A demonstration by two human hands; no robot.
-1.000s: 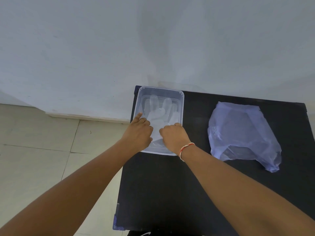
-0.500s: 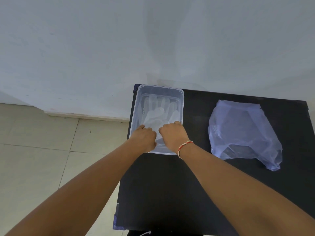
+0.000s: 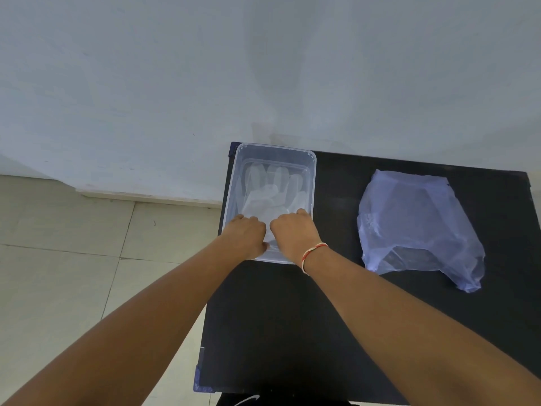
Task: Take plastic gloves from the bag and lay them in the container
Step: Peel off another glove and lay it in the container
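We note the plastic gloves [image 3: 270,194] lying flat in the container [image 3: 313,183], extending wallward from both hands. Glove cuffs are hidden under our knuckles. Left hand [image 3: 246,234] and right hand [image 3: 294,232] are curled, fingers pressed down on the gloves; any pinch cannot be discerned. The bag [image 3: 415,224] lies right of the container.

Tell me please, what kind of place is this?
Probably a plain indoor room, perhaps in a home, not a proper workshop: a bare white wall, a pale tiled floor, and one small black table pushed against the wall.
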